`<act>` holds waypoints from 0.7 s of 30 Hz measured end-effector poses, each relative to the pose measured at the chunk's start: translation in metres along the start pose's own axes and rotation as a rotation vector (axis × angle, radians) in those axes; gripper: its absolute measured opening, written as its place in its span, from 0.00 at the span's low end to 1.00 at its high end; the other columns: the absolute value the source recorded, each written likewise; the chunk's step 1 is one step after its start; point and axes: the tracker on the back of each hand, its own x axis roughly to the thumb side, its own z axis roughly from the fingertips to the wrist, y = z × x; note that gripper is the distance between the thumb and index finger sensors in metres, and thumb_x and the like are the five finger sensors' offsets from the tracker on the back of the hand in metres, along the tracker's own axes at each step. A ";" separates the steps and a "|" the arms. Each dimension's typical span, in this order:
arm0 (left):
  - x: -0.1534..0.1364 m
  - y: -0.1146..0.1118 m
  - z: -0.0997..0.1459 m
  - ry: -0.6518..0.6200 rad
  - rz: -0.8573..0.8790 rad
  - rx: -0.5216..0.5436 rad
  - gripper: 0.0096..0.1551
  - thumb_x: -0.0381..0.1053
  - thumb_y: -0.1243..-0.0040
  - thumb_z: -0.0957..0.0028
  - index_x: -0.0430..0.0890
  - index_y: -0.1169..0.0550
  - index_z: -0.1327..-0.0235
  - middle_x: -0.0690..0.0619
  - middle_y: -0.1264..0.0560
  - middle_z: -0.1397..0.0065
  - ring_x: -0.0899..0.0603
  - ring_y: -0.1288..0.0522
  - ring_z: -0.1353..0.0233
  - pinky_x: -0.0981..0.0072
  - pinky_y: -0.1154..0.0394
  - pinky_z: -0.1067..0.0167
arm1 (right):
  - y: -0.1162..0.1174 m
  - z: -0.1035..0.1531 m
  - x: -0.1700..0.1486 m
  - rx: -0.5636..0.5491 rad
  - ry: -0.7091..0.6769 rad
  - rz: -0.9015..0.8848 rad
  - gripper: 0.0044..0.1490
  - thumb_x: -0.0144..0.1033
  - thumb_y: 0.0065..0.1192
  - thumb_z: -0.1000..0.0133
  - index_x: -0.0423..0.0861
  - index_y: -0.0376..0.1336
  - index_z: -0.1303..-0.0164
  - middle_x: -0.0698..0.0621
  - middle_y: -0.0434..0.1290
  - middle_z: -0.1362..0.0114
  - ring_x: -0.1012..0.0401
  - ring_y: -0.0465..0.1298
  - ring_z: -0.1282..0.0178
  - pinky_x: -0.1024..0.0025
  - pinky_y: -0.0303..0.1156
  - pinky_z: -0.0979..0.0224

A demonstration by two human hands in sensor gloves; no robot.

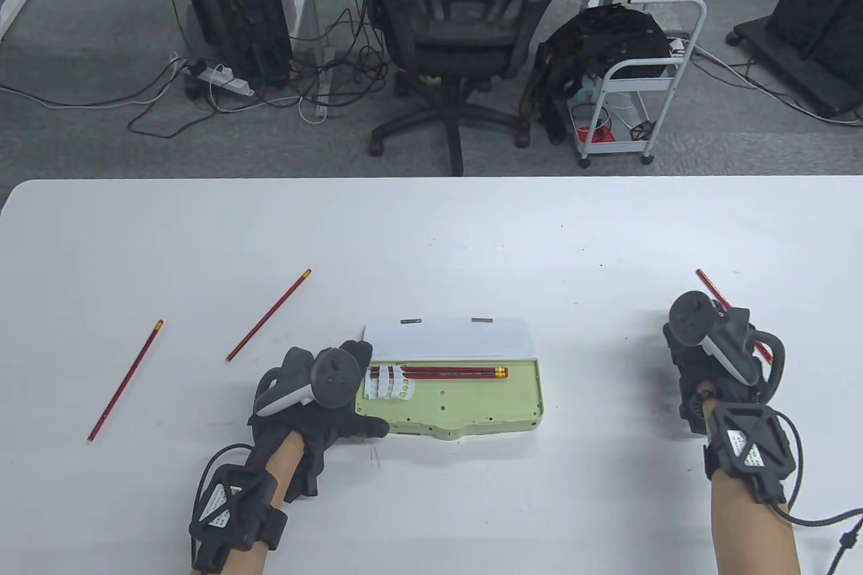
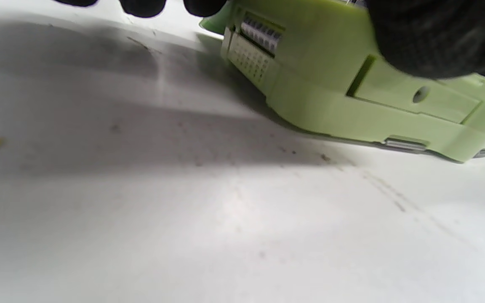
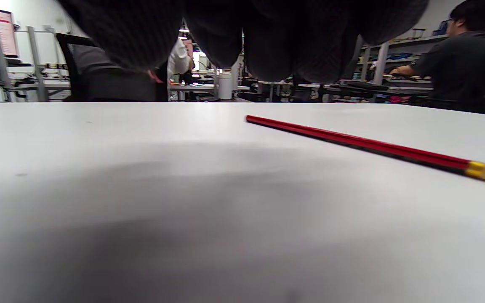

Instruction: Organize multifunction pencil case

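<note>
Both hands wore black knit gloves w/ black-and-white trackers: left hand [image 1: 317, 400], right hand [image 1: 708, 359]. Black wrist units [image 1: 748, 450], white triangle marks; black cables attached. Forearms unsleeved.

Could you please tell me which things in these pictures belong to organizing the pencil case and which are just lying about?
Part of the job:
green pencil case, lid open
two red pencils in the case
two loose pencils at left
pencil by the right hand
left hand at the case's end

Just lying about:
office chair
white cart
power strip
</note>
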 end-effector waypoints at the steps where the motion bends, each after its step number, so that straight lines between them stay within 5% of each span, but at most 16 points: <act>1: 0.000 0.000 0.000 0.000 0.000 0.000 0.73 0.74 0.40 0.62 0.40 0.58 0.15 0.35 0.52 0.09 0.20 0.48 0.15 0.17 0.45 0.32 | 0.001 -0.004 -0.008 0.003 0.028 0.021 0.41 0.47 0.59 0.44 0.40 0.59 0.23 0.34 0.64 0.22 0.34 0.68 0.25 0.34 0.62 0.25; 21: 0.000 0.000 0.000 0.001 0.003 -0.007 0.73 0.74 0.40 0.61 0.40 0.58 0.15 0.35 0.53 0.09 0.20 0.48 0.15 0.18 0.45 0.32 | 0.029 -0.042 -0.051 0.102 0.204 0.272 0.30 0.40 0.64 0.45 0.43 0.67 0.33 0.41 0.73 0.31 0.44 0.77 0.34 0.43 0.72 0.28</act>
